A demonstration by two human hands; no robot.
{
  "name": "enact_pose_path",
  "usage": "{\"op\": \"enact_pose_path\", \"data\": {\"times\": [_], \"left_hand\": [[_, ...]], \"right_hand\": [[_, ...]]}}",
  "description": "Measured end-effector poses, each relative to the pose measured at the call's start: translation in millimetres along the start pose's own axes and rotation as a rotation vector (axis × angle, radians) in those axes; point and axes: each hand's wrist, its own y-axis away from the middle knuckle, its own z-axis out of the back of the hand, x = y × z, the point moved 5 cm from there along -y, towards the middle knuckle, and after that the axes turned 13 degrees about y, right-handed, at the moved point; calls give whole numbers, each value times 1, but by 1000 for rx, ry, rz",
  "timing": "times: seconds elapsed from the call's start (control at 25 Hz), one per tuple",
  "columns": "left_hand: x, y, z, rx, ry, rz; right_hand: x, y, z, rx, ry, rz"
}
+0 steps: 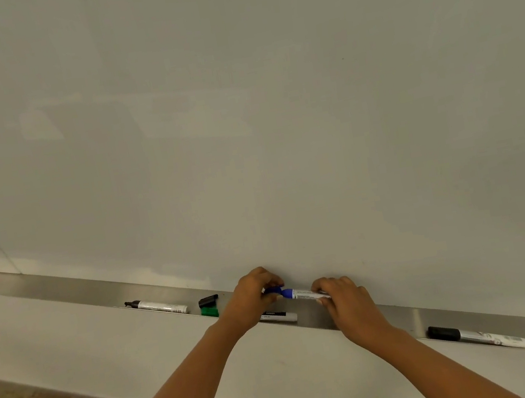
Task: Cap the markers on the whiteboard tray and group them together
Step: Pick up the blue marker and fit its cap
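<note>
Tray (412,316) clutter: loose caps (209,306), scattered markers (157,307).

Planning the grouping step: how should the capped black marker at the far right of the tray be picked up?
Pinch the white barrel of the black marker at mid-length, coming from above and the front. It lies flat along the tray, with the whiteboard close behind it.

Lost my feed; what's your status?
Both hands on blue marker: left hand at cap, right hand on barrel. Loose caps wait on tray. Nothing blocking.
</note>
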Motion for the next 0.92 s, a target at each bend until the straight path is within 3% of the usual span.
{"op": "enact_pose_path", "data": {"times": [0.16,0.4,0.52,0.76,0.92], "left_hand": [[-7,1,3,-77,181,32],[-3,21,0,-583,1174,413],[-11,26,-8,-743,1491,494],[-30,22,-4,-824,1595,472],[-38,20,-1,-883,1620,427]], "right_hand": [[-2,1,7,-27,-60,3],[21,2,20,-91,-218,57],[42,6,27,-141,-144,104],[67,3,44,-246,262,109],[74,1,52,-273,191,122]]}}
